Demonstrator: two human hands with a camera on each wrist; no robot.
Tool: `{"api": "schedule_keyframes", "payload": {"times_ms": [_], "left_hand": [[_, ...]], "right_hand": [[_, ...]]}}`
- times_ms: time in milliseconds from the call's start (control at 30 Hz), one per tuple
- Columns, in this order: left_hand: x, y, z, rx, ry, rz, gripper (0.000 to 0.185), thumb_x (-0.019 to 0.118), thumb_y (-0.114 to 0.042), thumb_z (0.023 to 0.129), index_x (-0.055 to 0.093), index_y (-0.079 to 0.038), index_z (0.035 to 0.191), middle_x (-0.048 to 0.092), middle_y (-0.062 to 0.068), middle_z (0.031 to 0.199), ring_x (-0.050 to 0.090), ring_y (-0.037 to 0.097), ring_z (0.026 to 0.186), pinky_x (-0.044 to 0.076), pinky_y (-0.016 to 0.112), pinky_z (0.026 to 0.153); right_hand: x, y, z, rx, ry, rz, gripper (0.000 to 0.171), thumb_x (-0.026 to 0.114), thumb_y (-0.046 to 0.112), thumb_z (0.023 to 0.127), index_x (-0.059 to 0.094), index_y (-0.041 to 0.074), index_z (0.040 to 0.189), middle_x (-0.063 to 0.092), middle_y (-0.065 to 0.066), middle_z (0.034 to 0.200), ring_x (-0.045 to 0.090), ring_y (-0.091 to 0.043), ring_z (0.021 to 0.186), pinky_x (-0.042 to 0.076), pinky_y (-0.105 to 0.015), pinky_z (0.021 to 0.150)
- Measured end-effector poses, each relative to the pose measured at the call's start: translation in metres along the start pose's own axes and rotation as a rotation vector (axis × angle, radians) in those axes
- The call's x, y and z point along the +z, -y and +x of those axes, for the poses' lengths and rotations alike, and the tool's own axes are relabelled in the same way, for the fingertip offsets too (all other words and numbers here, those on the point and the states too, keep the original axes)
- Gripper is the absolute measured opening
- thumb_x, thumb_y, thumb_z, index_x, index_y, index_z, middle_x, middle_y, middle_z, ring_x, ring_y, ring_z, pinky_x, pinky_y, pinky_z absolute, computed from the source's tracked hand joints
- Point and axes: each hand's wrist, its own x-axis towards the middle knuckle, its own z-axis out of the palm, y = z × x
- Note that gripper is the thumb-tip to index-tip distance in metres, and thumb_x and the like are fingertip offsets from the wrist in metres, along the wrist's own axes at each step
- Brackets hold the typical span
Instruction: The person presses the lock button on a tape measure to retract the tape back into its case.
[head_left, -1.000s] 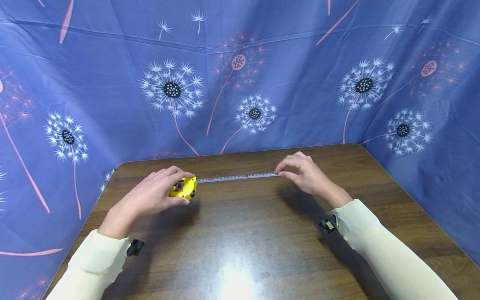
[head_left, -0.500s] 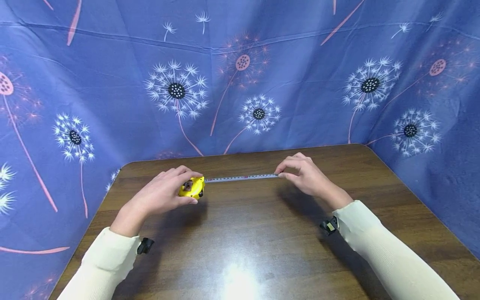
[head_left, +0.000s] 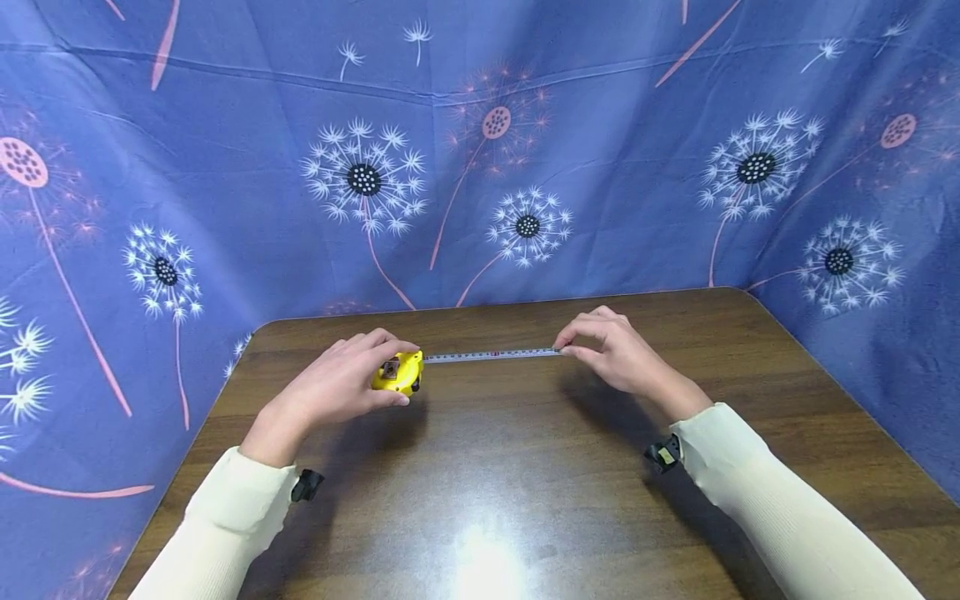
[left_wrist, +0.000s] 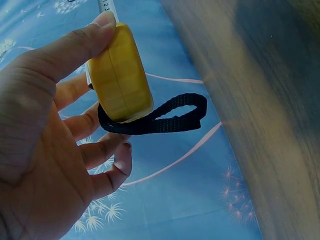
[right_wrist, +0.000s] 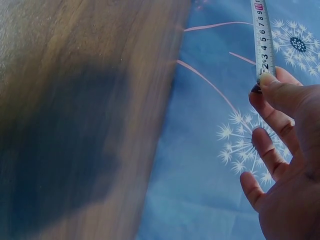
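Note:
A yellow tape measure (head_left: 405, 372) is gripped by my left hand (head_left: 341, 379), the thumb on one side and the fingers on the other. Its black wrist strap (left_wrist: 175, 117) dangles in a loop in the left wrist view. The blade (head_left: 491, 356) stretches straight from the case to my right hand (head_left: 618, 354), over the table. Thumb and index finger of that hand pinch the blade's end by the dark hook (right_wrist: 256, 89), with the low numbers showing in the right wrist view. The other right fingers are loosely bent beside it.
Below both hands lies a brown wooden table (head_left: 420, 517), with their shadows and a bright glare spot on it. A blue curtain (head_left: 450, 167) printed with dandelions hangs behind the table and along its sides.
My left hand with the tape measure case has moved right, toward the right hand, and the stretch of blade showing is shorter. The right hand keeps its pinch on the end.

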Motion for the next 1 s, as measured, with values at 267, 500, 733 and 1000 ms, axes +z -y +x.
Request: {"api": "schedule_keyframes", "payload": {"times_ms": [267, 500, 733, 1000], "left_hand": [[0.0, -0.003, 0.002, 0.02, -0.009, 0.004, 0.066, 0.089, -0.039, 0.081, 0.063, -0.021, 0.139, 0.061, -0.003, 0.117, 0.057, 0.017, 0.099, 0.045, 0.046, 0.088], [0.002, -0.004, 0.006, 0.022, -0.001, 0.012, 0.066, 0.089, -0.039, 0.082, 0.062, -0.021, 0.139, 0.061, -0.001, 0.118, 0.058, 0.018, 0.1, 0.046, 0.047, 0.088], [0.004, -0.006, 0.007, 0.03, -0.009, 0.012, 0.067, 0.09, -0.038, 0.081, 0.062, -0.02, 0.139, 0.061, -0.001, 0.117, 0.058, 0.019, 0.1, 0.046, 0.047, 0.088], [0.007, -0.009, 0.009, 0.035, -0.016, 0.013, 0.066, 0.089, -0.039, 0.081, 0.062, -0.02, 0.139, 0.061, -0.001, 0.117, 0.057, 0.02, 0.1, 0.045, 0.045, 0.086]], "right_hand": [[0.004, 0.004, 0.004, 0.005, 0.008, 0.003, 0.02, 0.081, 0.005, 0.087, 0.077, 0.022, 0.096, 0.073, 0.013, 0.099, 0.055, -0.019, 0.099, 0.033, -0.048, 0.09], [0.007, 0.006, 0.007, -0.003, 0.012, 0.019, 0.019, 0.081, 0.005, 0.088, 0.077, 0.021, 0.097, 0.074, 0.013, 0.099, 0.055, -0.019, 0.099, 0.032, -0.049, 0.09], [0.009, 0.008, 0.008, -0.005, 0.019, 0.033, 0.019, 0.081, 0.005, 0.088, 0.077, 0.021, 0.097, 0.074, 0.011, 0.099, 0.056, -0.02, 0.101, 0.033, -0.05, 0.092], [0.012, 0.01, 0.01, 0.015, 0.035, 0.043, 0.018, 0.08, 0.007, 0.089, 0.077, 0.022, 0.097, 0.073, 0.013, 0.099, 0.054, -0.019, 0.101, 0.032, -0.05, 0.093]]}}
